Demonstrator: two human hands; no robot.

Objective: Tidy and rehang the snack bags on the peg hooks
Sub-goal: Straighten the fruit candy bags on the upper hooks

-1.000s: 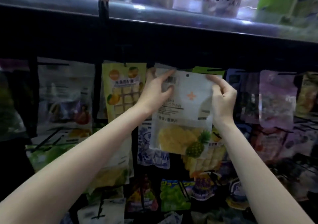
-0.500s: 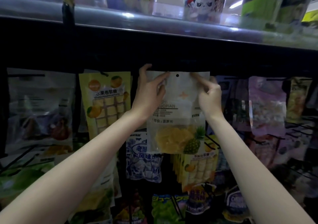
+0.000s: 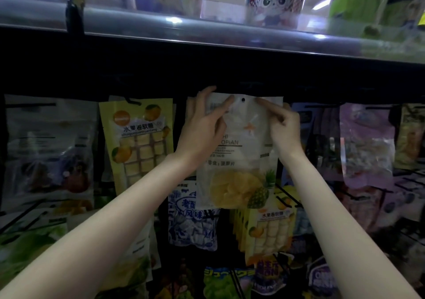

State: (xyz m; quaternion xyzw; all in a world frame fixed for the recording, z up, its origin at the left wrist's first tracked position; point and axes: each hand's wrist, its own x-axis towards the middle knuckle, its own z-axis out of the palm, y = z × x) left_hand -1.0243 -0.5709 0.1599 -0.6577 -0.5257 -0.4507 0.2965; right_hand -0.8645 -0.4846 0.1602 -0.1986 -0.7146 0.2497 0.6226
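Note:
A white pineapple-slice snack bag (image 3: 239, 160) is held flat against the dark peg wall, just under the shelf. My left hand (image 3: 202, 131) pinches its top left corner. My right hand (image 3: 281, 126) pinches the top right corner, index finger stretched toward the bag's round hang hole (image 3: 243, 100). The hole looks dark; I cannot tell whether a peg hook passes through it. A yellow orange-candy bag (image 3: 138, 142) hangs on its hook to the left.
A glass-fronted shelf edge (image 3: 207, 39) with cups on it juts out overhead. More bags hang around: a blue-white one (image 3: 190, 223) below, a yellow stack (image 3: 269, 232) lower right, purple bags (image 3: 365, 147) to the right. Black peg hooks (image 3: 287, 200) stick out.
Both hands have raised the pineapple bag up toward the underside of the shelf and brought their fingers closer to the hang hole. The view has tilted upward.

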